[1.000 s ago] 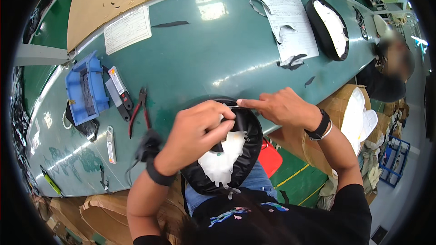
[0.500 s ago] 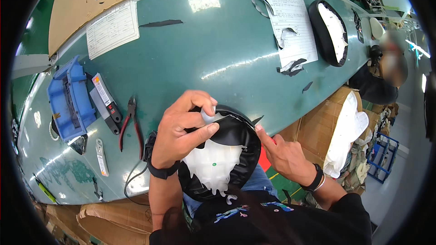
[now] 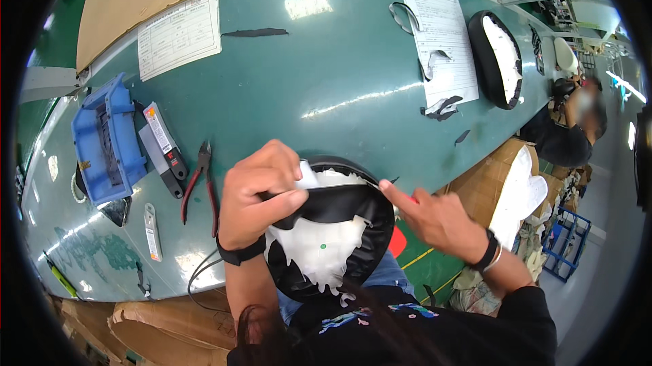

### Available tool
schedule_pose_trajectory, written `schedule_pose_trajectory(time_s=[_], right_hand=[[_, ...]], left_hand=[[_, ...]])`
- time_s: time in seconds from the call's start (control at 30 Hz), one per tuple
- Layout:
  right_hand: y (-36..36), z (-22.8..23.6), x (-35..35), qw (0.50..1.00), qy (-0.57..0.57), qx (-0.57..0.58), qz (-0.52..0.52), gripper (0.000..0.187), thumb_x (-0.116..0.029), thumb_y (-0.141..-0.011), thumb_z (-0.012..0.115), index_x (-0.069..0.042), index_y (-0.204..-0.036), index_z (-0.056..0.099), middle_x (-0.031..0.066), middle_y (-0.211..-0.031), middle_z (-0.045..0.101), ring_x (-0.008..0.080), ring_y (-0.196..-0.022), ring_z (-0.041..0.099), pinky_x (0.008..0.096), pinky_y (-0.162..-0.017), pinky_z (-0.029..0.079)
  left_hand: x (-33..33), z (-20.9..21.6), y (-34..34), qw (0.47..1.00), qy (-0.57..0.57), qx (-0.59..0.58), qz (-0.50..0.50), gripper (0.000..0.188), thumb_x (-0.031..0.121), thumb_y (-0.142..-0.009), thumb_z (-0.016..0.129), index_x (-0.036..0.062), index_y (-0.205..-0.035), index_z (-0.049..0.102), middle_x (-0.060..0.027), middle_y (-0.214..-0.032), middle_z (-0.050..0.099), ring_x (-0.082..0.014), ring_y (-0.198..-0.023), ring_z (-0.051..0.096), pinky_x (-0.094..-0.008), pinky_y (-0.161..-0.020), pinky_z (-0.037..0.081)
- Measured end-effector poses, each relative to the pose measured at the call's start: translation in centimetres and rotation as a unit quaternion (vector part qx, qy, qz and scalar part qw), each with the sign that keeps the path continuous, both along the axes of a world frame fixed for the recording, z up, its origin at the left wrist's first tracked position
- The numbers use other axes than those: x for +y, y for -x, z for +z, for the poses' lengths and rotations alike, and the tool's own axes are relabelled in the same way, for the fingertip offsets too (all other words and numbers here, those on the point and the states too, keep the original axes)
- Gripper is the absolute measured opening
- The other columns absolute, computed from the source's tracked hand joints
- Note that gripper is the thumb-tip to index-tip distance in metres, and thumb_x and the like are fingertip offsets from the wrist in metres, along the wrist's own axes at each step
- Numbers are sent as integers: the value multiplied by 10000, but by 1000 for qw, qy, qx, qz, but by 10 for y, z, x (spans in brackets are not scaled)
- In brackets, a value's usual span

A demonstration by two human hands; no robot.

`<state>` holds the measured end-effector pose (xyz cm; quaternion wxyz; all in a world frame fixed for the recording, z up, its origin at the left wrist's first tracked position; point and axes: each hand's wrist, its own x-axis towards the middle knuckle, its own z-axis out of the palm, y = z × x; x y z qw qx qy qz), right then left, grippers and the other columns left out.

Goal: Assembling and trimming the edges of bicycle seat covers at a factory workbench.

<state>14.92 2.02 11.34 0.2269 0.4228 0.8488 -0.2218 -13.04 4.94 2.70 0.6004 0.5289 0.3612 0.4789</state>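
Black cushions (image 3: 334, 204) number two, one between two hands (image 3: 260, 193).

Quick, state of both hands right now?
Left hand: closed, pinching a flap of the black cover.
Right hand: closed around a mostly hidden tool with a red part, near the cover's edge.

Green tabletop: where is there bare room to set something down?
The widest free patch lies nearer than the dark strip, between the pliers and the right paper sheet. The left end around the blue bin is crowded, as is the right beside the oval piece.
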Motion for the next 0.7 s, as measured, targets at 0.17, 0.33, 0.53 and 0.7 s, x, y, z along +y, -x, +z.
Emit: schedule_pose_trajectory(time_s=[0.17,0.33,0.53,0.7], right_hand=[[5,0,-42,991,-37,1,-132,646,-120,-871,570,-161,-1477,352,136,-742,543,278,-469,531,405,-402,399],[6,-6,-9,992,-26,-12,-122,634,-122,-880,554,-152,-1478,345,137,-724,540,299,-470,533,421,-417,405],[1,-10,-28,987,-74,29,-139,649,-115,-863,565,-149,-1476,353,133,-689,535,318,-470,529,441,-418,405],[10,-6,-78,969,-63,22,-240,656,-127,-870,594,-109,-1476,341,156,-749,562,339,-507,559,453,-446,443]], left_hand=[[-3,14,-8,983,108,-125,75,201,11,-744,644,23,-620,485,-41,-734,521,-142,-624,564,-311,-574,477],[16,24,-43,855,-261,435,-108,218,238,-737,745,57,-718,624,-89,-758,600,-238,-713,542,-359,-650,433],[35,6,-40,961,2,255,-111,257,147,-681,727,-1,-565,551,-61,-567,493,-192,-661,432,-353,-571,335],[27,14,-10,990,139,-4,-35,318,143,-692,721,7,-558,467,0,-551,372,-143,-621,346,-304,-570,267]])
